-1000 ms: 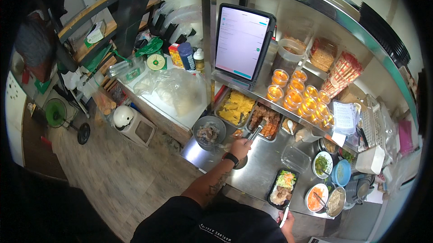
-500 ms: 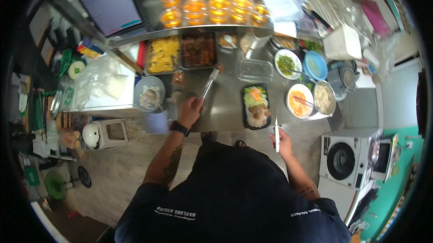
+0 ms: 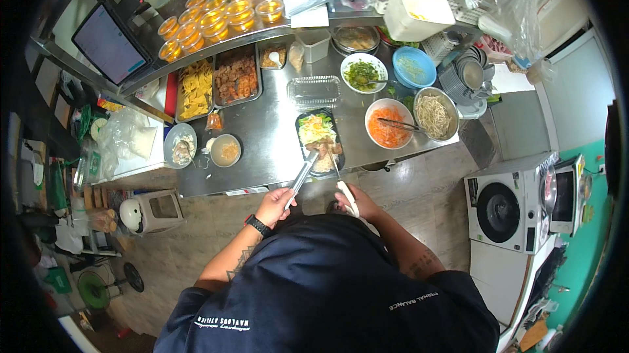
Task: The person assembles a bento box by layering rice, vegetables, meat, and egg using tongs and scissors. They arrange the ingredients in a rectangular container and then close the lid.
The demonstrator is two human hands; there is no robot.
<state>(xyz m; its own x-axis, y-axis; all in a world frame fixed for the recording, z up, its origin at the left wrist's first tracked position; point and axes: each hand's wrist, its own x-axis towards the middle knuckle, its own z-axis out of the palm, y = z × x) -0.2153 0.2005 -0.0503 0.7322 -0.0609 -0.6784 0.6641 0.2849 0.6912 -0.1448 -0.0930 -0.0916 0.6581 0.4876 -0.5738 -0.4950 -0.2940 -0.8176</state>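
Observation:
My left hand (image 3: 275, 207) is closed on metal tongs (image 3: 303, 176), whose tips reach the pieces of meat (image 3: 325, 148) in a black takeout box (image 3: 340, 131). In my right hand (image 3: 362, 204) is a white-handled knife (image 3: 348, 197), its thin blade pointing into the same box from the right. Shredded lettuce and carrot (image 3: 316, 128) fill the far part of the box. Pale food, apparently rice, shows around the meat at the near end. The tong tips and the blade almost meet at the meat, so their exact contact cannot be made out.
Beyond the box lies a clear plastic lid (image 3: 313, 91). Bowls of shredded carrot (image 3: 385, 131), sprouts (image 3: 432, 116) and chopped greens (image 3: 362, 76) stand to the right. Trays of meat (image 3: 237, 74) and yellow food (image 3: 196, 91) are far left. A shelf edge (image 3: 262, 33) runs above.
The tongs have moved from near the meat tray to the box, bringing meat onto the food there. My right hand has brought the knife in over the box. The view has shifted.

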